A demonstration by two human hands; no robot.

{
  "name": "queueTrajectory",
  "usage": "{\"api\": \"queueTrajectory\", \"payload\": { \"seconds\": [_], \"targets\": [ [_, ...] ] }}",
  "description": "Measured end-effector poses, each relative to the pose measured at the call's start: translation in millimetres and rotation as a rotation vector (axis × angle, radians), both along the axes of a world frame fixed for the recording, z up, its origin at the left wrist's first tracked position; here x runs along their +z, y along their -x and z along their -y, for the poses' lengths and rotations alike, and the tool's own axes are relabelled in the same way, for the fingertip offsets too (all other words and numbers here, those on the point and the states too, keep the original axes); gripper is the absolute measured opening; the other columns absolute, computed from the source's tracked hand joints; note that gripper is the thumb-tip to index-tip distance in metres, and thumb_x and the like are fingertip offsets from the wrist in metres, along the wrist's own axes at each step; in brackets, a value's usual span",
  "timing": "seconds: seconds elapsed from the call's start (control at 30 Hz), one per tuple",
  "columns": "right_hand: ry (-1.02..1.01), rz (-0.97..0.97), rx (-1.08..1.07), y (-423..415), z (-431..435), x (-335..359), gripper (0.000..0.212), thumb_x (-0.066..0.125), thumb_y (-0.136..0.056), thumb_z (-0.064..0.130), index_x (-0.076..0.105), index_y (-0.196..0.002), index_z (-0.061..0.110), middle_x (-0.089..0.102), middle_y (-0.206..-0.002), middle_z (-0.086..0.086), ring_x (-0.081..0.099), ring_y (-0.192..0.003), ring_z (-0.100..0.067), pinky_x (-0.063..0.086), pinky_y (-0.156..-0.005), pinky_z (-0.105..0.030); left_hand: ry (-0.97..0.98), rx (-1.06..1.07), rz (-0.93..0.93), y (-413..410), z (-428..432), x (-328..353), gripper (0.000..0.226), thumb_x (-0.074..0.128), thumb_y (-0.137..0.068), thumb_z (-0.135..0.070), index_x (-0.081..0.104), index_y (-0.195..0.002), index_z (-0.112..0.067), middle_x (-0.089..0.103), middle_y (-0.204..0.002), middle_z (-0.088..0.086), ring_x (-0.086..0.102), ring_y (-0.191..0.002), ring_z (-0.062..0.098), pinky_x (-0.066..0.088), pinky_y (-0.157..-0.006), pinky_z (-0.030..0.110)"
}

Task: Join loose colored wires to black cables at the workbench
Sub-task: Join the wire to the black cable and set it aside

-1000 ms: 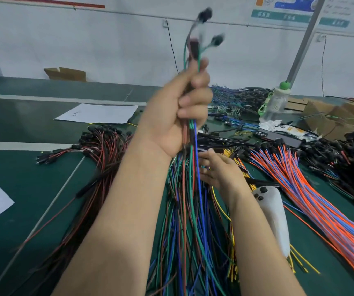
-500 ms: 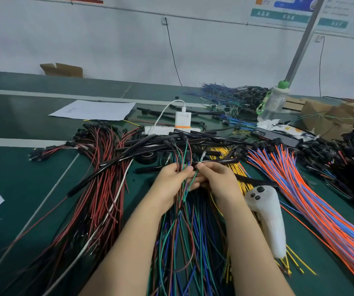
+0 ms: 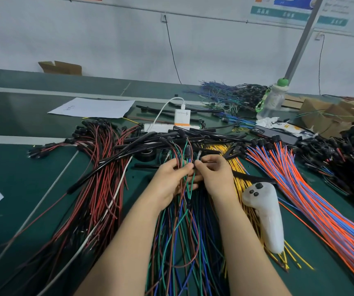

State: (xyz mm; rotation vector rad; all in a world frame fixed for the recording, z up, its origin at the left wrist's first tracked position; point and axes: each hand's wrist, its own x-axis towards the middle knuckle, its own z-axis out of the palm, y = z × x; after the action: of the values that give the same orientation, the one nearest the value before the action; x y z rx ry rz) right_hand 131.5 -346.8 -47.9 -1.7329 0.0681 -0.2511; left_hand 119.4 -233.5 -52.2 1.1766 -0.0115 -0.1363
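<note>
A mixed bundle of green, blue and brown wires (image 3: 180, 229) runs down the middle of the green workbench (image 3: 22, 180). My left hand (image 3: 173, 181) grips several of these wires near their upper ends. My right hand (image 3: 213, 176) sits close beside it and pinches a thin wire end between thumb and finger. Black cables (image 3: 193, 137) lie across the bench just beyond both hands. A black connector (image 3: 187, 151) hangs on the wires right above my fingers.
Red and black wires (image 3: 99, 167) fan out on the left, yellow wires (image 3: 238, 169) and orange-blue wires (image 3: 312, 189) on the right. A white controller (image 3: 265, 214) lies by my right forearm. A charger on a power strip (image 3: 181, 118), paper, a bottle (image 3: 273, 99) and cardboard sit farther back.
My left hand came down from holding a wire bunch high in the air to the bench. Both hands now meet over the mixed bundle, fingers working the wire ends.
</note>
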Motion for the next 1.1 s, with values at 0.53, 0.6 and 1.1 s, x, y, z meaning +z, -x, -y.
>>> {"api": "queueTrajectory", "payload": {
  "seconds": [0.53, 0.6, 1.1],
  "targets": [
    [0.091, 0.058, -0.062, 1.0, 3.3, 5.0, 0.024, 0.075, -0.081, 0.028, 0.060, -0.092, 0.012, 0.057, -0.079, -0.001, 0.053, -0.074, -0.014, 0.045, -0.074, -0.032, -0.621, 0.097, 0.318, -8.1, 11.8, -14.7, 0.029, 0.059, -0.089, -0.011, 0.056, -0.066, -0.028, 0.055, -0.051, -0.012, 0.047, -0.052, 0.009, 0.040, -0.058, 0.030],
    [0.078, 0.040, -0.042, 0.1, 5.4, 6.2, 0.019, 0.073, -0.082, 0.023, 0.062, -0.091, 0.011, 0.058, -0.080, -0.002, 0.054, -0.074, -0.016, 0.047, -0.073, -0.033, -0.689, 0.088, 0.344, -7.8, 13.1, -16.2, 0.025, 0.061, -0.089, -0.019, 0.056, -0.068, -0.030, 0.055, -0.052, -0.016, 0.045, -0.050, 0.000, 0.039, -0.055, 0.027],
    [-0.407, -0.023, 0.165, 6.5, 10.0, 14.4, 0.018, 0.063, -0.090, 0.009, 0.063, -0.076, 0.021, 0.057, -0.075, 0.002, 0.041, -0.059, -0.007, 0.034, -0.057, -0.021, -0.072, 0.073, 0.005, -4.7, 8.3, -2.0, 0.020, 0.052, -0.097, -0.022, 0.054, -0.079, -0.013, 0.045, -0.062, -0.003, 0.038, -0.042, 0.002, 0.033, -0.038, 0.014]
  ]
}}
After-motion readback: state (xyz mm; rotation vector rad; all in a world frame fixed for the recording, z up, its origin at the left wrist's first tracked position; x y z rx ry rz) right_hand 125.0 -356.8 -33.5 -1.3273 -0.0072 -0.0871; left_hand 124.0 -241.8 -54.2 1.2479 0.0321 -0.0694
